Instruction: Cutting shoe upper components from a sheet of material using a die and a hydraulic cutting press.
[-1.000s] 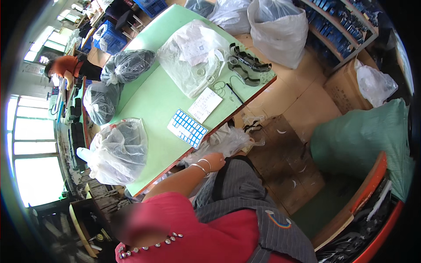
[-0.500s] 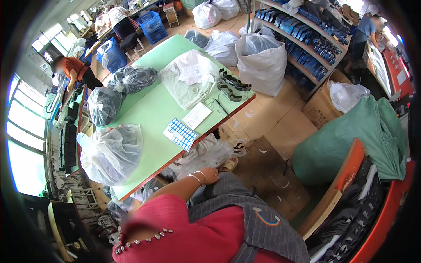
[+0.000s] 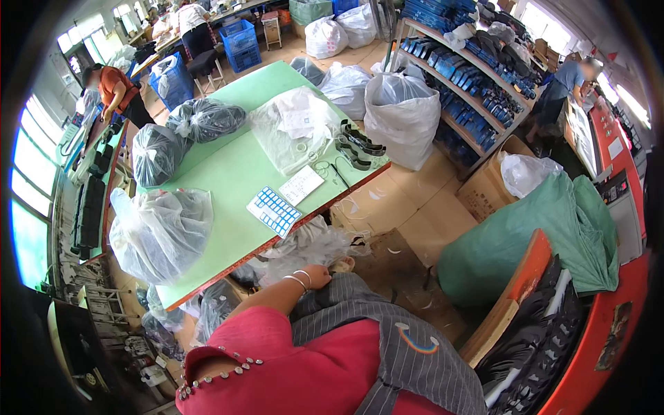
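My left hand (image 3: pixel 317 277), with two silver bangles (image 3: pixel 299 280) at the wrist, rests against the grey striped apron (image 3: pixel 346 297) over my lap. Its back shows, but the fingers are too hidden to tell whether they are curled or straight. Beyond it, crumpled clear plastic (image 3: pixel 297 252) hangs below the edge of a green-topped table (image 3: pixel 225 166). Closest to me on that table are a sheet of blue-bordered labels (image 3: pixel 274 211) and a written paper slip (image 3: pixel 301 185). My right hand lies outside the picture.
Bagged dark goods (image 3: pixel 159 155) and a filled white bag (image 3: pixel 162 232) line the table's left side. Black curved strips (image 3: pixel 356 145) lie at its right corner. To the right stand a green sack (image 3: pixel 526 235), a carton (image 3: pixel 484 190) and a shelf rack (image 3: pixel 470 90). Two co-workers bend over side tables.
The whole view has shifted, so the table and bags appear slightly further left. My left hand stays against the apron.
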A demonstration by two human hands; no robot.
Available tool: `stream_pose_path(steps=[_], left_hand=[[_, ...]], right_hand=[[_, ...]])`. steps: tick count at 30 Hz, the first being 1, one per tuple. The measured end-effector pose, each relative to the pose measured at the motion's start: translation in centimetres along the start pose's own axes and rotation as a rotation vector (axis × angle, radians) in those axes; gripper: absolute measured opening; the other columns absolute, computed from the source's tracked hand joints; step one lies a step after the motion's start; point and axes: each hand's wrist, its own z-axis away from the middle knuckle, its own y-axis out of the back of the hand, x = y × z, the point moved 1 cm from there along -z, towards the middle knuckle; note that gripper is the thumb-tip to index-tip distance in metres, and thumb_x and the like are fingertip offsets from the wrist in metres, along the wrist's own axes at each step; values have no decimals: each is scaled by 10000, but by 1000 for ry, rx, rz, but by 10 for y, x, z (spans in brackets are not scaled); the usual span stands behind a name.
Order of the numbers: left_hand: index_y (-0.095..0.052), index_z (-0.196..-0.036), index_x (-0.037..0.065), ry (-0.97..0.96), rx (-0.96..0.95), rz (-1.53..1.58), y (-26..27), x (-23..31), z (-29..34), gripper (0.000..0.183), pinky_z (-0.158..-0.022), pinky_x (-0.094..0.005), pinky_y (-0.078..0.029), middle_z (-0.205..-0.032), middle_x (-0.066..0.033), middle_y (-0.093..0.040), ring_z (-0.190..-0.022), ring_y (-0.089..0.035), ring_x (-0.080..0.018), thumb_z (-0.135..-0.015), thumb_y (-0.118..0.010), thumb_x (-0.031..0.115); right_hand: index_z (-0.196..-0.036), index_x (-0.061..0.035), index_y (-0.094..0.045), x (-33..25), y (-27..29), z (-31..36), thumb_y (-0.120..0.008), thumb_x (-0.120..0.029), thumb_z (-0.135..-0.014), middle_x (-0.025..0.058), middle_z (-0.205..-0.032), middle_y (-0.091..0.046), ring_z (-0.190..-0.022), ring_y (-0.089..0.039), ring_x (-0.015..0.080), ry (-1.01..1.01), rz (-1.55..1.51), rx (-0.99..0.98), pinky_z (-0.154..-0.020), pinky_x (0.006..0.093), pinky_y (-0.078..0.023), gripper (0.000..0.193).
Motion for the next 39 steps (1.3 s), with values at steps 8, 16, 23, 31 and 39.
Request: stream_pose_path(steps=[8, 16, 23, 31, 39], left_hand=[[-700, -972, 58, 1, -8, 20, 9, 2, -3, 357, -894, -413, -478, -995, -171, -691, -981, -637, -347, -864, -549, 362], [-697, -995, 79, 38, 65, 61, -6, -23, -3, 379, -893, -419, -481, -1028, -168, -684, -1000, -630, -347, -854, -565, 405], [-706, -983, 75, 113, 85, 102, -21, -50, 13, 384, -898, -424, -479, -1043, -183, -676, -1009, -622, -355, -845, -566, 405], [-715, -982, 71, 36, -16, -89, -78, -116, -6, 345, -894, -427, -484, -1032, -184, -679, -1000, -633, -351, -874, -506, 324], [-709, -981, 87, 149, -69, 19, -22, -64, 2, 328, -891, -438, -481, -1038, -167, -681, -1007, -626, -349, -874, -503, 318]], right_hand=[[-1104, -38, -670, 2, -10, 1, -596, -240, -888, 127, -796, -652, -660, -599, 263, 48, -36, 80, -631, 390, -508, 304], [-1105, -39, -671, -14, -26, -28, -596, -240, -888, 132, -800, -656, -662, -601, 266, 134, -52, 107, -634, 392, -510, 305], [-1105, -39, -671, -36, -45, -60, -597, -240, -888, 135, -804, -660, -664, -603, 269, 213, -55, 114, -637, 394, -511, 306], [-1106, -39, -672, -51, -56, -74, -597, -240, -887, 140, -809, -664, -666, -605, 273, 264, -51, 150, -640, 395, -513, 307], [-1107, -39, -673, -42, -64, -63, -597, -241, -887, 144, -813, -668, -669, -608, 276, 263, -64, 237, -643, 397, -514, 308]])
